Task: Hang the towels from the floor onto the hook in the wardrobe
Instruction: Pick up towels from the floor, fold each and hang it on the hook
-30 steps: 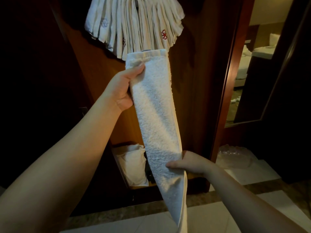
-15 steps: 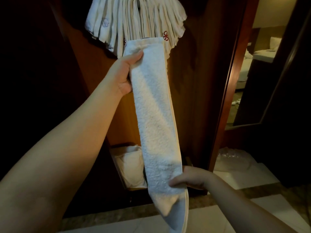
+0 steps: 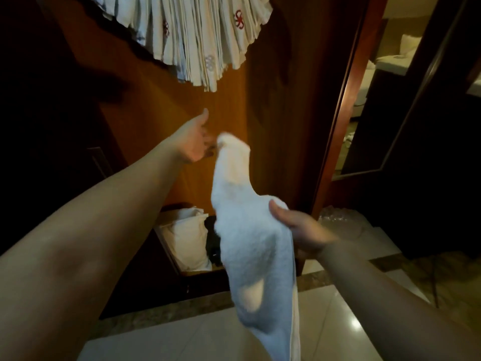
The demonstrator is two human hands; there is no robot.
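Dark polished wardrobe panelling [image 3: 226, 121] backs a folded white terry towel [image 3: 250, 230], thick and nubbly, draped over the right hand [image 3: 299, 227], whose thumb pinches it. Its top end flops beside the left hand [image 3: 194, 142], fingers spread and holding nothing. Ribbed hung towels [image 3: 197, 35] fan out overhead. Judging by the limp cloth, it may slide off to the glossy floor tiles [image 3: 333, 319]

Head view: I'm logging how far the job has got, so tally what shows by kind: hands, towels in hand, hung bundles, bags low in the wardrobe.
Hands: 2, left hand and right hand
Towel in hand: 1
Hung bundle: 1; its towels overlap too much to count
White bag: 1
Total: 5
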